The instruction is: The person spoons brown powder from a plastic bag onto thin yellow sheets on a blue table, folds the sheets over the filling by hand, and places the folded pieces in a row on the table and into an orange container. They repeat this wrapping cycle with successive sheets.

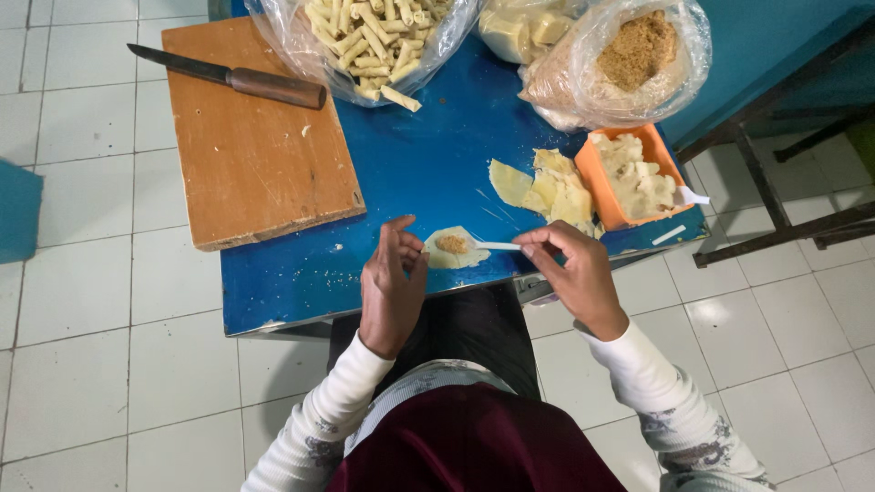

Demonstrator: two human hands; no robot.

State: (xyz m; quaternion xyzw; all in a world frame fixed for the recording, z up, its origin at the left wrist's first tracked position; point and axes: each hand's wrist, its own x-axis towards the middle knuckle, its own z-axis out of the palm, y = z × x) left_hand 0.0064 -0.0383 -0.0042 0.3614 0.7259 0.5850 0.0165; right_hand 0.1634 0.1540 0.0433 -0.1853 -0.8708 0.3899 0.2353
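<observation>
Resting on the blue table [428,164] near its front edge is a small pale dough sheet [456,249] w/ a brown dab of filling [451,243] on its middle. Left hand [390,282] sits just left of the sheet, fingers loosely curled and slightly apart, tips at the sheet's left edge; can't tell if they actually touch it, and the hand holds nothing. Right hand [576,269] is on the sheet's right side, thumb and forefinger pinched on the handle of a small white spoon [497,245], whose tip reaches the filling.

Behind the right hand, a loose pile of more dough sheets [547,187] lies on the table, touching an orange tray [597,187] that holds pale dough scraps; a second white spoon [691,196] pokes over the tray's right rim.

At the table's far edge: a clear plastic bag of rolled pastry sticks [365,41], one stick lying just outside its mouth; a bag of pale blocks [519,27]; and an open bag of brown crumbs [629,55], well apart from the hands.

On the left, a wooden cutting board [255,155] overhangs the table's left side, w/ a knife [228,77] w/ wooden handle lying across its top end.

White tile floor [82,364] around. Person wears white patterned sleeves and a dark red top.
</observation>
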